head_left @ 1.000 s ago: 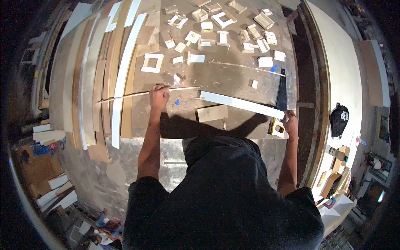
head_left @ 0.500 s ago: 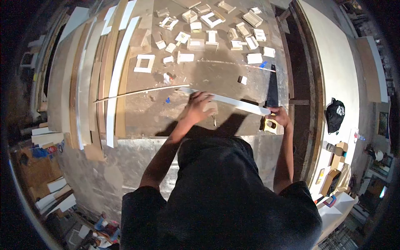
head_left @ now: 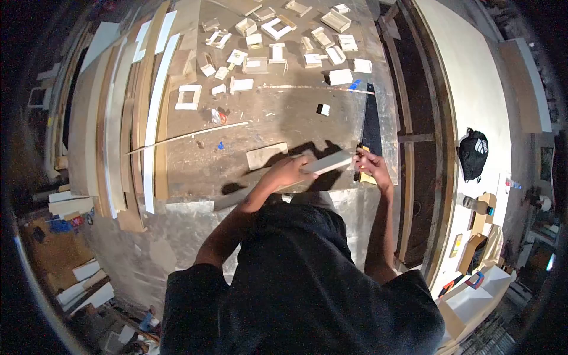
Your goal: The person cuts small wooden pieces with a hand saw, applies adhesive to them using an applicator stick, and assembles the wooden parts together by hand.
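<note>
A long pale wooden strip (head_left: 331, 163) slants across the near part of the worktable, its right end raised. My left hand (head_left: 289, 173) is closed around the strip near its middle. At the strip's right end, my right hand (head_left: 375, 168) has its fingers curled together; whatever they hold is hidden. Under and beside that hand lies a handsaw (head_left: 370, 121) with a dark blade and yellow handle, blade pointing away from me. A short flat board (head_left: 265, 155) lies just beyond my left hand, partly in shadow.
Several small wooden box-like pieces (head_left: 278, 28) are scattered over the far worktable. Long boards (head_left: 155, 118) are stacked at left, with a thin stick (head_left: 189, 137) reaching from them. A pale bench (head_left: 473, 89) on the right carries a black bag (head_left: 474, 155).
The strip has come nearer my body and turned, its right end now higher. My left hand has moved down and grips it; my right hand has shifted left. The short board is now visible.
</note>
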Motion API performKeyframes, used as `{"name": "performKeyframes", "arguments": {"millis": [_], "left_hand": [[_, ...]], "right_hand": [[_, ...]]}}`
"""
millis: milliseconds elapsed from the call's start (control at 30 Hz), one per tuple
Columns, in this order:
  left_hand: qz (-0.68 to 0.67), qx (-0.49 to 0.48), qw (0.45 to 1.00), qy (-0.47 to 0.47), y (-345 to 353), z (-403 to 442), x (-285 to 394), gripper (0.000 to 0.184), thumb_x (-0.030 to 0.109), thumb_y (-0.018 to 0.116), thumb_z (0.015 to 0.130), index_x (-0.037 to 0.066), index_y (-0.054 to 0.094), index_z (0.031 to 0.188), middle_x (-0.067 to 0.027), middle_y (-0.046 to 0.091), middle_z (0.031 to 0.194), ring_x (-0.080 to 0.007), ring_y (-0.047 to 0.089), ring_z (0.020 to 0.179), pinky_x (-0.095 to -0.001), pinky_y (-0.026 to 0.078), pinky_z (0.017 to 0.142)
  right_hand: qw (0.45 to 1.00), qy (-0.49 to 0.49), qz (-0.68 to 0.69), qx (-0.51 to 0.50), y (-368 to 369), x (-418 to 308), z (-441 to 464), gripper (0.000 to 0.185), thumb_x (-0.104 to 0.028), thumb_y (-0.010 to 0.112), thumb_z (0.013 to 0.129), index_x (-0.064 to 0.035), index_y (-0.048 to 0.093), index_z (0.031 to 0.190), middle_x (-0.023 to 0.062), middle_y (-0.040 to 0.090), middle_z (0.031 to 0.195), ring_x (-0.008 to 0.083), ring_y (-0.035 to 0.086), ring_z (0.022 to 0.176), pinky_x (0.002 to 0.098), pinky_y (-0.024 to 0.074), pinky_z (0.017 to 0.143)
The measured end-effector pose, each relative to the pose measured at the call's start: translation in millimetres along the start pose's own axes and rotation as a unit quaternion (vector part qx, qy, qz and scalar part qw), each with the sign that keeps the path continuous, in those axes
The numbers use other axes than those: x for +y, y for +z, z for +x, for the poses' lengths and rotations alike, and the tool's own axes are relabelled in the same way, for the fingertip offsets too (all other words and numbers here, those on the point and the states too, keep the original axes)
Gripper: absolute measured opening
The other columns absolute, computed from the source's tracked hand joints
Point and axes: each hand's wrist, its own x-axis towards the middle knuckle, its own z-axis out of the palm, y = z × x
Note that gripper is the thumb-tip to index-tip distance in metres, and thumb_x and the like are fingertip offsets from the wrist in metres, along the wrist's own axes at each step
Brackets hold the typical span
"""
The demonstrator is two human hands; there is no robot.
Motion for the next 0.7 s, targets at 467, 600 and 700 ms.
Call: {"name": "performKeyframes", "arguments": {"millis": [467, 600, 700], "left_hand": [[-0.618, 0.079, 0.779, -0.071, -22.9, -182.9, -90.5, 0.05, 0.05, 0.048, 0.098, 0.002, 0.058, 0.097, 0.001, 0.044, 0.063, -0.0089, 0.043, 0.053, -0.0251, 0.034, 0.051], [-0.752, 0.012, 0.658, 0.023, -43.2, -209.6, -75.9, 0.065, 0.062, 0.043, 0.096, -0.001, 0.055, 0.105, 0.0002, 0.038, 0.061, -0.0109, 0.037, 0.051, -0.0261, 0.033, 0.049], [-0.779, -0.039, 0.622, 0.072, -57.2, -220.6, -84.3, 0.07, 0.065, 0.042, 0.095, -0.003, 0.054, 0.109, -0.0008, 0.039, 0.062, -0.0116, 0.037, 0.052, -0.0265, 0.034, 0.049]], "right_hand": [[0.967, 0.109, 0.088, -0.214, 247.1, 89.4, 76.5, 0.048, -0.033, 0.065, 0.096, 0.0024, 0.057, 0.128, 0.0192, 0.067, 0.118, 0.0239, 0.067, 0.107, 0.0401, 0.0576, 0.087], [0.955, 0.123, 0.169, -0.209, 268.2, 71.0, 87.7, 0.048, -0.031, 0.062, 0.098, 0.002, 0.054, 0.132, 0.0135, 0.068, 0.117, 0.0224, 0.067, 0.105, 0.0381, 0.0554, 0.088], [0.967, 0.116, 0.073, -0.213, 266.8, 37.6, 79.2, 0.042, -0.032, 0.065, 0.096, 0.0006, 0.063, 0.122, 0.0104, 0.071, 0.11, 0.0197, 0.069, 0.097, 0.0343, 0.0569, 0.081]]}}
